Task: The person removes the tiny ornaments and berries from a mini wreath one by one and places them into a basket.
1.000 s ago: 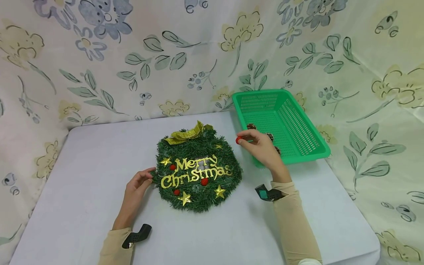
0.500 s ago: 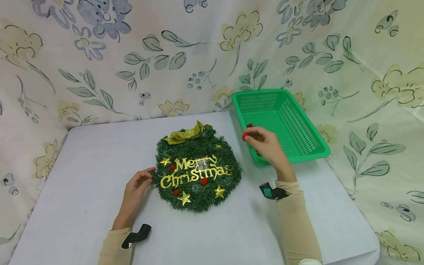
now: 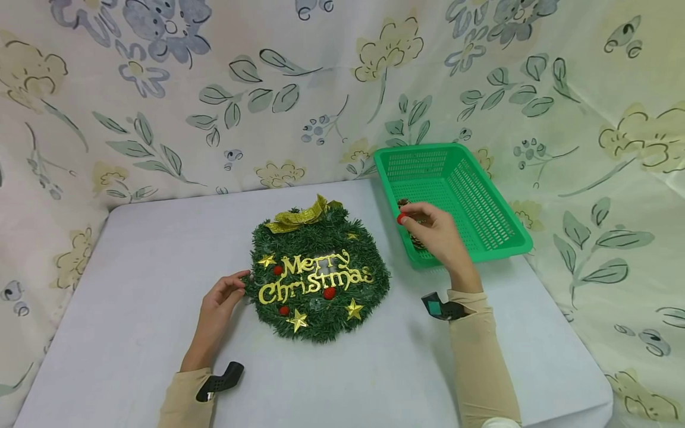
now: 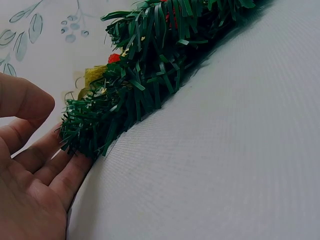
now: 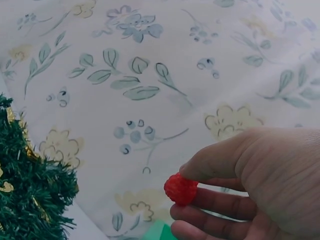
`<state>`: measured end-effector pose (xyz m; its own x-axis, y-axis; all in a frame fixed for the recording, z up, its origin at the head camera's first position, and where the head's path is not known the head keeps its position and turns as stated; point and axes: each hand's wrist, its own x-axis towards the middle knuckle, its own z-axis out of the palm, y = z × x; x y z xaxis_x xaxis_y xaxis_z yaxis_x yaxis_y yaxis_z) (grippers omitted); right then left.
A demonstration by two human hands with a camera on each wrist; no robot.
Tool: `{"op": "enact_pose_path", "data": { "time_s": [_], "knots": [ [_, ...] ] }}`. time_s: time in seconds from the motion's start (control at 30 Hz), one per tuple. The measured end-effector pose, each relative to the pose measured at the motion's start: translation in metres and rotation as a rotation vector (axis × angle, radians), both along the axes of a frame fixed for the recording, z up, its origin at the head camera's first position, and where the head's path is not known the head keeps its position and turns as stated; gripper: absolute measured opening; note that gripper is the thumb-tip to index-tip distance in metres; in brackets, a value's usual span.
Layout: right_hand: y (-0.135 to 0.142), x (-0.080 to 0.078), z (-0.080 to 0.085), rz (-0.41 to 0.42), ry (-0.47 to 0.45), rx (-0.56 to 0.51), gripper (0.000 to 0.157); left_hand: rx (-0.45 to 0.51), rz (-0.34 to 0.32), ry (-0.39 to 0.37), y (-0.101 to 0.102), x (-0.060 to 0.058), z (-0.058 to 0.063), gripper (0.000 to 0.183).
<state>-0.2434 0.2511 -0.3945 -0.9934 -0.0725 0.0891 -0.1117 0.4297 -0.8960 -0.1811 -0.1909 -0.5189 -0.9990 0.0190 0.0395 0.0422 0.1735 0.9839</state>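
Observation:
A green Christmas wreath (image 3: 316,238) lies on the table, with a gold bow, gold stars, red berries and gold "Merry Christmas" lettering. At its left edge my left hand (image 3: 220,300) touches the greenery. In the left wrist view the fingers (image 4: 65,175) reach under the wreath's edge, while the thumb (image 4: 30,97) stays apart from it. My right hand (image 3: 441,238) pinches a bumpy red berry (image 5: 180,189) between thumb and fingers, above the near-left rim of the green basket (image 3: 500,205). Brown pine cones (image 3: 417,241) in the basket are partly hidden by that hand.
White cloth covers the table (image 3: 144,297). Behind it and to the right hangs a floral curtain (image 3: 299,89), close to the basket's far side. A white round object (image 3: 500,422) shows at the bottom edge, by the right sleeve.
The right hand has moved right, carrying the red berry from beside the wreath to over the basket's rim. The left hand stays at the wreath's edge.

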Motion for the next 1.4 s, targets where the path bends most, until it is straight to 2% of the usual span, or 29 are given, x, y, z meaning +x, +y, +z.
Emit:
{"op": "enact_pose_path", "data": {
  "time_s": [0.67, 0.87, 1.13, 1.4],
  "knots": [
    [0.020, 0.001, 0.000, -0.062, 0.023, -0.028, 0.035, 0.006, 0.002, 0.004, 0.000, 0.000, -0.001, 0.023],
    [0.024, 0.002, 0.000, -0.099, 0.012, 0.006, 0.036, 0.011, -0.003, 0.011, 0.000, -0.001, -0.002, 0.024],
    [0.029, 0.002, 0.001, -0.089, 0.029, -0.033, 0.036, -0.014, -0.007, 0.008, -0.002, -0.002, -0.003, 0.025],
    [0.033, 0.005, 0.002, -0.115, 0.033, -0.019, 0.036, -0.007, -0.013, 0.009, -0.002, -0.001, -0.002, 0.024]
  ]
}}
